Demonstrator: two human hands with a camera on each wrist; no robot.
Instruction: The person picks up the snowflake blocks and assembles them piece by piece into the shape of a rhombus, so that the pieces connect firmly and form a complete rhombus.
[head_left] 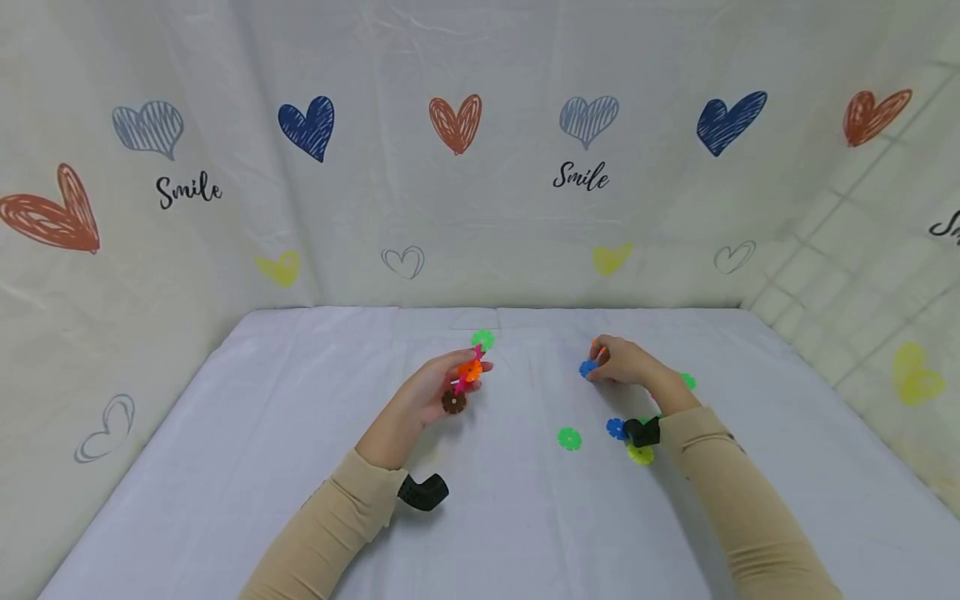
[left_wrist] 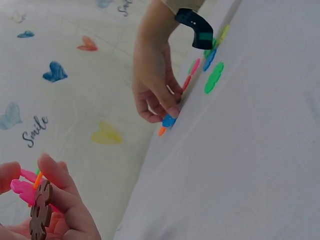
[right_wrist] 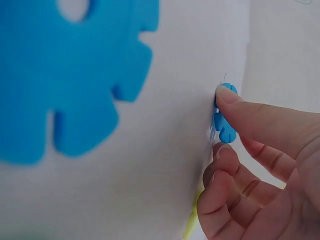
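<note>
My left hand point(head_left: 427, 393) holds a chain of notched plastic discs joined edge to edge, above the table. The chain has a green disc point(head_left: 483, 339) at its far end, an orange disc point(head_left: 471, 370) between pink ones, and a brown disc point(head_left: 453, 402) nearest me. Over to the right, my right hand point(head_left: 633, 363) pinches a blue disc point(right_wrist: 227, 127) between thumb and fingers, close to the tabletop. An orange disc point(left_wrist: 162, 131) lies just beyond those fingertips, partly hidden by the hand in the head view.
Below the right wrist lie another blue disc point(head_left: 616, 428), a yellow disc point(head_left: 641, 455) and a loose green disc point(head_left: 570, 439). A further green disc point(head_left: 687, 381) shows behind the right forearm. White cloth covers the table point(head_left: 225, 467), with a heart-printed curtain point(head_left: 510, 217) behind.
</note>
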